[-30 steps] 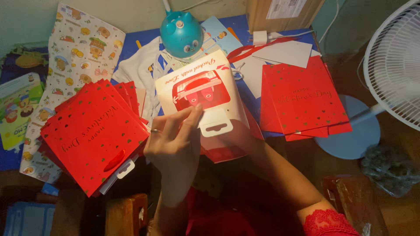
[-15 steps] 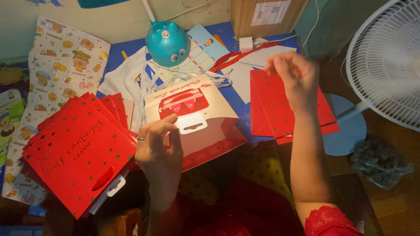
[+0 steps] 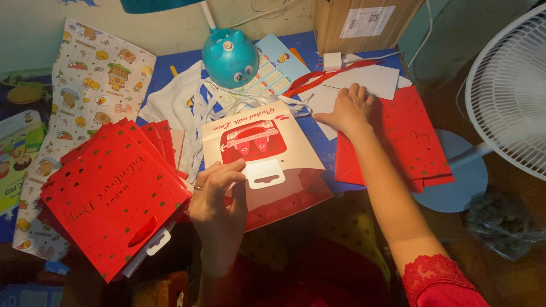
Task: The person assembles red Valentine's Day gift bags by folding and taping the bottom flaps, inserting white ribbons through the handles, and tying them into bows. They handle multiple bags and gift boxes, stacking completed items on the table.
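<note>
From the head view, I see my left hand (image 3: 219, 193) at lower centre of the frame, fingers curled over the near left edge of a flat cream-and-red gift bag (image 3: 264, 162), pinching it beside its white tab handle. The bag lies flat on the worktop (image 3: 170, 71) in the middle of the frame. Its long axis runs from lower right to upper left, slightly tilted, with the script end toward the top of the frame and the red, dotted end toward the bottom. It is folded closed, so I cannot tell whether anything is inside.

My right hand (image 3: 348, 109) is at upper right of centre, palm down with fingers spread, resting on white sheets (image 3: 372, 79) and touching the top edge of a stack of red bags (image 3: 406, 142). It grips nothing.

At left of the frame, a fanned pile of red bags with green and gold dots (image 3: 111, 190) lies flat and overlapping, just beside my left hand. A teal round lamp base (image 3: 230, 57) stands above the cream bag, with loose white ribbon strips (image 3: 213, 105) between them. A cardboard box (image 3: 364, 23) sits at the top right, and a white fan (image 3: 509, 91) stands at the far right edge.
</note>
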Demonstrator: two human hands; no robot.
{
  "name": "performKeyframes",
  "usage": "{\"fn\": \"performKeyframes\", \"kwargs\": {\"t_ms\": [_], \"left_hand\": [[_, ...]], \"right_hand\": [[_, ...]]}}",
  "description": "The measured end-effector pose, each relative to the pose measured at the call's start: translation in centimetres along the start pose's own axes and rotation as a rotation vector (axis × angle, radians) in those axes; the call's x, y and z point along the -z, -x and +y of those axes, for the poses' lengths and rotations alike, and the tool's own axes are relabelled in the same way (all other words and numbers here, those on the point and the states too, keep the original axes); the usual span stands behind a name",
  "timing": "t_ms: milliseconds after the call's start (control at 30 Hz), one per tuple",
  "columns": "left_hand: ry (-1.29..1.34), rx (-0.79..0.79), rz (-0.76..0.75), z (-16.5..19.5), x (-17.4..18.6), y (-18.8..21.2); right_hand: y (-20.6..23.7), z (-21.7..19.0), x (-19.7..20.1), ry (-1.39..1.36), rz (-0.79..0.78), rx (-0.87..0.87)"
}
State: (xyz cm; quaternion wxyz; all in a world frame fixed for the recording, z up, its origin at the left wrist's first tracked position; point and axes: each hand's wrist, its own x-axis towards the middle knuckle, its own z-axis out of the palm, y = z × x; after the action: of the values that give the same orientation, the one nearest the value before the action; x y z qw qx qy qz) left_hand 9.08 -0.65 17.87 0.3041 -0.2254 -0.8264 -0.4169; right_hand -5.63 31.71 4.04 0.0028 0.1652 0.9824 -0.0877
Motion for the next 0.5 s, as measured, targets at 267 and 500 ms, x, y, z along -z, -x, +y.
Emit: {"fn": "performKeyframes", "kwargs": {"t_ms": [267,500], "left_hand": [[0.023,0.022,-0.013,-0.7,0.1,0.2],[0.012,0.003,-0.003,-0.6,-0.1,0.4]], "right_hand": [[-1.2,-0.5,0.3,0.05,-0.109,-0.137],[-0.8,-2.2,0.1,-0.023,-0.102,-0.14]]}}
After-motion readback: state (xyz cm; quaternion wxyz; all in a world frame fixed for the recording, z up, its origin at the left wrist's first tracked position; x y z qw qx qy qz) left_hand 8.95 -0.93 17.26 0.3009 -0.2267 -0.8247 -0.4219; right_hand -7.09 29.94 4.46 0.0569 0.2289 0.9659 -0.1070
